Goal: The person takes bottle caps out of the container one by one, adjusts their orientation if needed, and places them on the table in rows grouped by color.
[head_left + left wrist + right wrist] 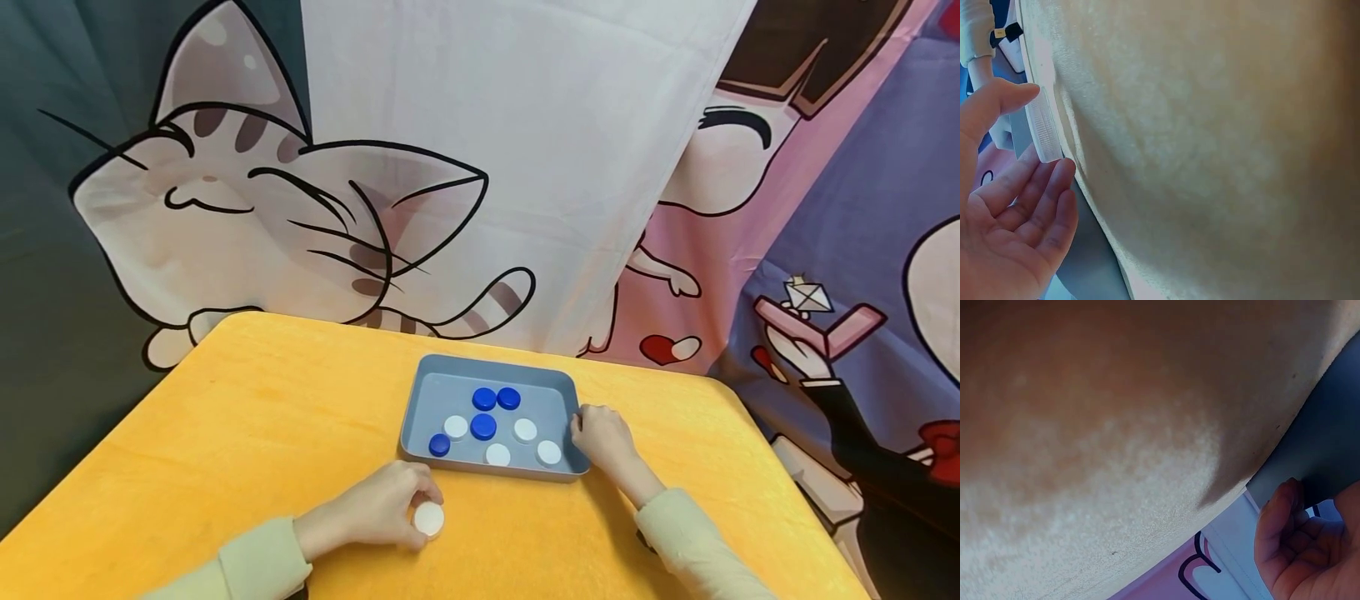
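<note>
My left hand (386, 507) pinches a white bottle cap (429, 519) between thumb and fingers, just in front of the tray's near left corner. The cap's ridged side faces the left wrist view, where the cap (1044, 125) spans from thumb to fingertips. A shallow blue-grey tray (487, 365) holds several blue caps (483, 427) and several white caps (525, 430), lying apart or side by side. With curled fingers, my right hand (604, 435) grips the tray's right rim. In the right wrist view those fingers (1275, 531) bend against the tray's dark wall (1316, 444).
A yellow cloth (300, 400) covers the table under the tray. Behind it hangs a curtain (525, 125) printed with a cartoon cat and figures, close along the table's back edge.
</note>
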Tool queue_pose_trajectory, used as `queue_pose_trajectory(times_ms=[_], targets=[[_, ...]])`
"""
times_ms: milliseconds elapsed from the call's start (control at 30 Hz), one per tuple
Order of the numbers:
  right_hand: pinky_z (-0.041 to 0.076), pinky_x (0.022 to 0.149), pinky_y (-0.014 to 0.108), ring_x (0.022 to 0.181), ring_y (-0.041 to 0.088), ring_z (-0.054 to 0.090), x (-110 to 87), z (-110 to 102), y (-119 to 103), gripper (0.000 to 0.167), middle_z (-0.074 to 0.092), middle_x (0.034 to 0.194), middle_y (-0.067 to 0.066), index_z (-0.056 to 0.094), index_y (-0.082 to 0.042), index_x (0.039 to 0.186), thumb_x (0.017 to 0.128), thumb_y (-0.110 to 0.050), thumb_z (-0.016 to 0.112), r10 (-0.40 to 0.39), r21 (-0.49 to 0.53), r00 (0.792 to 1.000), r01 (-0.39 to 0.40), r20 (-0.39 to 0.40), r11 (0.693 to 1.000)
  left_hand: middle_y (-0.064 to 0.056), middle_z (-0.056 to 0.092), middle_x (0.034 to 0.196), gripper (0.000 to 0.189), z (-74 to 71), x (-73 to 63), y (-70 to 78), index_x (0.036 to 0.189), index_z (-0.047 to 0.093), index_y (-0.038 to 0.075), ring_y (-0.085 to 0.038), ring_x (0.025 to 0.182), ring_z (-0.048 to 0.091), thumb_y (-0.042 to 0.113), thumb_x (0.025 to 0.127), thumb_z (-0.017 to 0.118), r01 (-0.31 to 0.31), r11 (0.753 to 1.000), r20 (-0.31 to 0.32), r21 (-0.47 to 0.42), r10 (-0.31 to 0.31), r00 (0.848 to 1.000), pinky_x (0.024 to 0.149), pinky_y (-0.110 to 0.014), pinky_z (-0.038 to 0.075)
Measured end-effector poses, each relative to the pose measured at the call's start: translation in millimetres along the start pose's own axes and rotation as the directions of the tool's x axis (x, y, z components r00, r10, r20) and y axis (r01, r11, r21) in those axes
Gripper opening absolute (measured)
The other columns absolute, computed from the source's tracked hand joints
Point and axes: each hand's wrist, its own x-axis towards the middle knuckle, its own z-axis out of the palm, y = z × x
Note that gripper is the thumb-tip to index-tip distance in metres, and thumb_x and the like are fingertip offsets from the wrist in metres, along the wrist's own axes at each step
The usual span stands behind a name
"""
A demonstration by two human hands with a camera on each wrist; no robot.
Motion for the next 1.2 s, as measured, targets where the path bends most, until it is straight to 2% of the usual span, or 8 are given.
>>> queue_pose_trajectory(times_ms=[467,833,1067,1200], targets=[[0.037,0.046,0.029,0.047,0.019,0.045,-0.2,1.6,1.9,0.026,0.048,0.052,0.005,0.058,-0.002,0.065,0.089,-0.014,0.061,-0.008,0.007,1.000,0.008,-0.016,1.000,0.012,0.063,0.087,0.032,3.0,-0.2,-3.6,0.093,0.072,0.011,0.002,0.077,0.051,0.022,0.065,0.082,0.029,0.999,0.039,-0.046,-0.028,0.999,0.071,-0.018,0.047],[0.038,0.046,0.029,0.046,0.019,0.046,0.0,1.8,2.1,0.026,0.049,0.051,0.006,0.059,-0.002,0.065,0.089,-0.014,0.061,-0.015,-0.001,1.000,0.015,-0.025,1.000,0.008,0.065,0.095,0.035,0.9,-2.4,-4.6,0.099,0.071,0.009,0.001,0.082,0.053,0.023,0.069,0.082,0.048,0.997,0.053,-0.061,-0.045,0.998,0.077,-0.020,0.049],[0.037,0.046,0.030,0.047,0.019,0.045,-0.2,1.3,1.2,0.027,0.048,0.051,0.006,0.057,-0.003,0.063,0.089,-0.014,0.061,-0.009,0.006,1.000,0.009,-0.021,1.000,0.006,0.067,0.098,0.039,-1.1,-3.0,-1.6,0.101,0.071,0.009,-0.002,0.088,0.057,0.029,0.070,0.082,0.062,0.997,0.035,-0.037,-0.060,0.998,0.083,-0.025,0.050],[0.037,0.046,0.030,0.047,0.019,0.045,-0.3,0.7,0.7,0.027,0.048,0.052,0.005,0.058,-0.003,0.064,0.089,-0.014,0.061,-0.007,0.008,1.000,0.007,-0.017,1.000,0.007,0.067,0.093,0.035,-5.2,-2.0,-0.7,0.097,0.071,0.010,-0.002,0.083,0.056,0.029,0.070,0.082,0.044,0.997,0.006,-0.059,-0.043,0.999,0.077,-0.022,0.050]])
